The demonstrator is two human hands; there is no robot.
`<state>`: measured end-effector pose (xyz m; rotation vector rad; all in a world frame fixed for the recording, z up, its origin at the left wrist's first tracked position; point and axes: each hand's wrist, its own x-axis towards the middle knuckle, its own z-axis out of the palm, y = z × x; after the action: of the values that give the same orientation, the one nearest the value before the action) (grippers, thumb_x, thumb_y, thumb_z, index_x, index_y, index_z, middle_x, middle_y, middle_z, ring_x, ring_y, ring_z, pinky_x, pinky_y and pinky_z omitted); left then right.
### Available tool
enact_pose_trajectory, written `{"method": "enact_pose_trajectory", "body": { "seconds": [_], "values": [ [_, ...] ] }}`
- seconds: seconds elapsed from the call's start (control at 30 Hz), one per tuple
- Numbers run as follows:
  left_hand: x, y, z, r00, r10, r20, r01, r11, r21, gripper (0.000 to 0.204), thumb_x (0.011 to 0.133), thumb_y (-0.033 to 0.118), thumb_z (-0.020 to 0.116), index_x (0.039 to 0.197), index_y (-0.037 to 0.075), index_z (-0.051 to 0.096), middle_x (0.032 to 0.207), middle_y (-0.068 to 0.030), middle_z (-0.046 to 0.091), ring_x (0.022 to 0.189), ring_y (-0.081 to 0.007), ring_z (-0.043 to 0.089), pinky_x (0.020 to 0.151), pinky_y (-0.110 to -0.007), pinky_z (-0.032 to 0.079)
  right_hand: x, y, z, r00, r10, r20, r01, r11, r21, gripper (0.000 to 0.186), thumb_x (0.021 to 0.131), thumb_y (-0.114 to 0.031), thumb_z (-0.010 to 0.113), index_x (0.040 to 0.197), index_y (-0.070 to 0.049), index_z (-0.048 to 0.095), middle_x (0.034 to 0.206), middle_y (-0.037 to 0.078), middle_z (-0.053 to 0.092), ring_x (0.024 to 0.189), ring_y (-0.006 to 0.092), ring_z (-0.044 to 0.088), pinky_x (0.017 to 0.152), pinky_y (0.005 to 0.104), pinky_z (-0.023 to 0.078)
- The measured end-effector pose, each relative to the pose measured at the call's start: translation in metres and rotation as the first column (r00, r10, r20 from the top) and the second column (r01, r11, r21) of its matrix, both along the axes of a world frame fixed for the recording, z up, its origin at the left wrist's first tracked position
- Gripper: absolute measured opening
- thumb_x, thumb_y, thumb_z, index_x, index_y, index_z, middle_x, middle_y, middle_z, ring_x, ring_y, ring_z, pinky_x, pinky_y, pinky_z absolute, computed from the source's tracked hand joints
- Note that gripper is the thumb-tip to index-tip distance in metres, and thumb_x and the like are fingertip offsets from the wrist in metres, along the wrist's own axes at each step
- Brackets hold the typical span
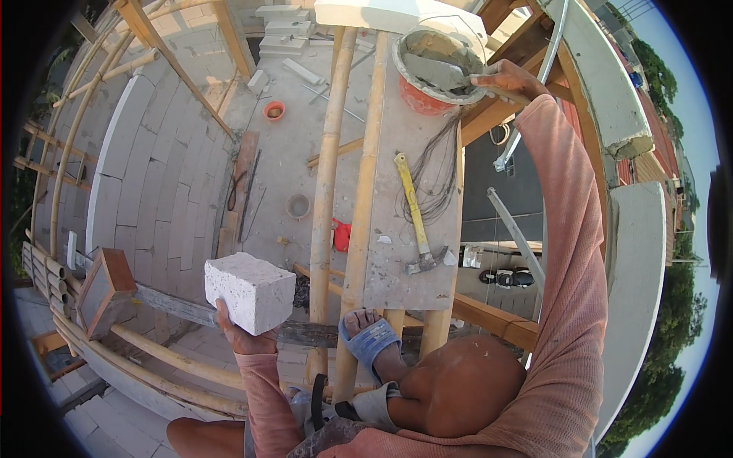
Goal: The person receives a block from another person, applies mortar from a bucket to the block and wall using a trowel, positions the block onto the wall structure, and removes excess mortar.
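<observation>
A white lightweight concrete block [250, 290] with a rough, pitted side rests in my left hand [248, 337]. My fingers hold it from below and along its near side, and it is lifted above the bamboo poles. Away at the upper right, my right hand [510, 79] is closed at the rim of a red bucket [424, 99] crusted with grey mortar. Inside the bucket lies the broad, mortar-smeared blade of a trowel [437, 73]. Its handle runs into my right fist and is mostly hidden by the fingers.
A hammer [413, 206] with a yellow handle and loose wire [437, 164] lie on the grey board [382, 267]. Bamboo poles [332, 141] run beneath me, over a floor far below. Block walls [156, 179] stand left and right. My sandalled foot [372, 343] is on the poles.
</observation>
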<state>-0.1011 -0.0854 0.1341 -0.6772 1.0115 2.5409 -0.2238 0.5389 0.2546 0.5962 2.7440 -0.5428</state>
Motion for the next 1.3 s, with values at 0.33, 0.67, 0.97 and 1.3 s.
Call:
{"method": "enact_pose_trajectory", "body": {
  "seconds": [0.33,0.67,0.97,1.3],
  "values": [
    [0.003,-0.009,-0.005,1.0,-0.016,-0.026,0.017,1.0,0.016,0.081,0.089,0.063,0.056,0.149,0.015,0.035,0.139,-0.0139,0.052,0.12,-0.0354,0.06,0.083,-0.051,0.061,0.063,-0.033,-0.096,0.725,-0.511,-0.461,0.308,0.84,-0.447,0.049,0.085,-0.046,0.075,0.106,-0.003,0.065,0.079,0.004,0.063,0.059,0.0125,0.056,0.054,0.0302,0.045],
    [0.009,0.002,0.01,1.0,-0.027,-0.007,0.027,0.999,-0.024,0.08,0.088,0.065,0.055,0.149,0.016,0.036,0.138,-0.0131,0.053,0.115,-0.0335,0.063,0.073,-0.048,0.064,0.088,-0.083,-0.081,0.443,-0.724,-0.528,0.347,0.682,-0.643,0.048,0.09,-0.039,0.071,0.111,0.003,0.062,0.078,0.011,0.064,0.065,0.0182,0.063,0.061,0.0334,0.051],
    [0.015,0.003,0.011,0.984,-0.178,-0.025,0.179,0.982,0.058,0.076,0.09,0.063,0.055,0.148,0.017,0.037,0.139,-0.013,0.052,0.116,-0.0323,0.063,0.07,-0.047,0.066,0.209,-0.135,0.055,0.055,-0.947,-0.318,0.076,0.321,-0.944,0.023,0.093,-0.012,0.058,0.109,0.001,0.047,0.079,0.007,0.05,0.058,0.0135,0.053,0.047,0.0269,0.05],
    [0.023,0.002,0.014,0.982,-0.189,0.008,0.187,0.977,0.103,0.074,0.091,0.064,0.052,0.148,0.018,0.038,0.139,-0.0125,0.052,0.116,-0.0316,0.063,0.07,-0.047,0.066,0.227,-0.063,0.08,-0.165,-0.985,-0.049,-0.465,0.122,-0.877,0.017,0.101,-0.016,0.043,0.106,-0.004,0.032,0.083,0.011,0.041,0.063,0.0192,0.048,0.051,0.0307,0.049]
  ]
}}
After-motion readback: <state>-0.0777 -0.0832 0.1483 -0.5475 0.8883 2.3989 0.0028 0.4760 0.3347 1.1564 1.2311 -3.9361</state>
